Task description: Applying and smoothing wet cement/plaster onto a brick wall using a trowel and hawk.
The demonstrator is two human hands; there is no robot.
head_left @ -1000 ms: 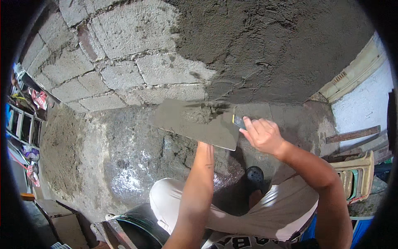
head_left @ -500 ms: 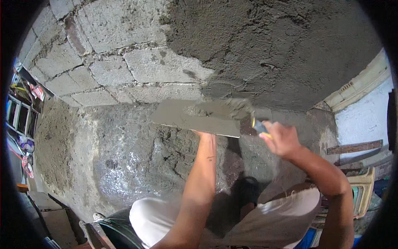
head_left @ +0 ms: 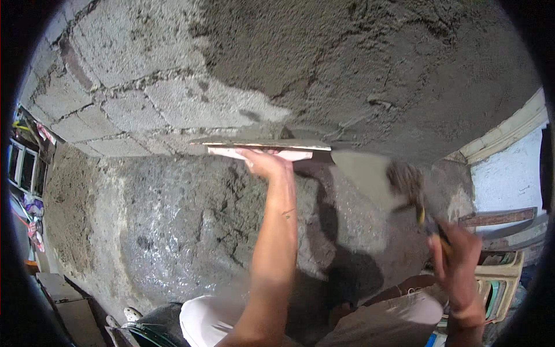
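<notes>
My left hand is closed around the underside grip of a mortar hawk. The hawk is seen nearly edge-on, close to the foot of the wall, with some wet mortar on top. My right hand is wrapped round the yellow-and-dark handle of a trowel, off to the right of the hawk. Motion smears its blade, and a clump of mortar shows near the handle end. Ahead, grey wet plaster covers the right part of the block wall; bare blocks show at left.
A rough mortar heap lies on the wet floor below the hawk. Stacked plastic chairs and a wooden strip are at right. A dark green container stands near my left knee, with clutter along the far left.
The hawk has tipped from showing its top face to nearly edge-on. My right hand has drawn the trowel away from it, down and to the right.
</notes>
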